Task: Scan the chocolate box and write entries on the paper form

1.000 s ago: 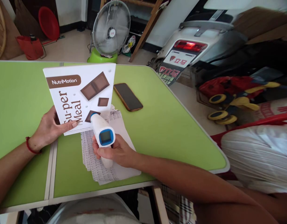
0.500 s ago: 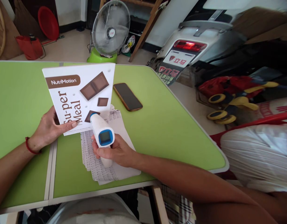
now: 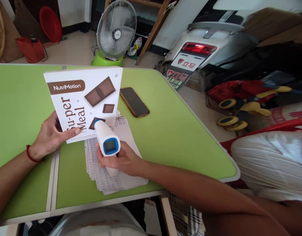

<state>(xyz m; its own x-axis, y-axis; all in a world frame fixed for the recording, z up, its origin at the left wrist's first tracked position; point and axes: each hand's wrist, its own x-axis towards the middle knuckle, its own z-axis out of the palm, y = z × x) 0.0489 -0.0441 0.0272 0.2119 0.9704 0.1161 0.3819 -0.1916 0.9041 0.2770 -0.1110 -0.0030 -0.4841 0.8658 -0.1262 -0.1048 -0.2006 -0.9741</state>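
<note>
The left hand [image 3: 49,136] gripped the NutriMotion box [image 3: 78,87] by its lower left edge, the thumb lying flat across the printed front and the other fingers mostly hidden behind. Its forearm stretched in from the lower left, a red bracelet [image 3: 28,155] round the wrist. The right hand [image 3: 125,160] was closed round the handle of a white and blue thermometer [image 3: 104,132], thumb crossing just below the small screen, with the forearm reaching in from the lower right. The thermometer's blue nose was aimed at the box's lower right part; whether the two touched could not be told. The box stood upright with a slight tilt, front towards the wearer, its contents out of sight. Below both hands, printed papers [image 3: 130,141] lay in an uneven pile on the green bench [image 3: 185,141], and a phone [image 3: 134,102] lay to the right of the box. Beyond the bench, a red bag [image 3: 30,50] with something dark poking from its top sat near a tilted red basin [image 3: 50,24].
</note>
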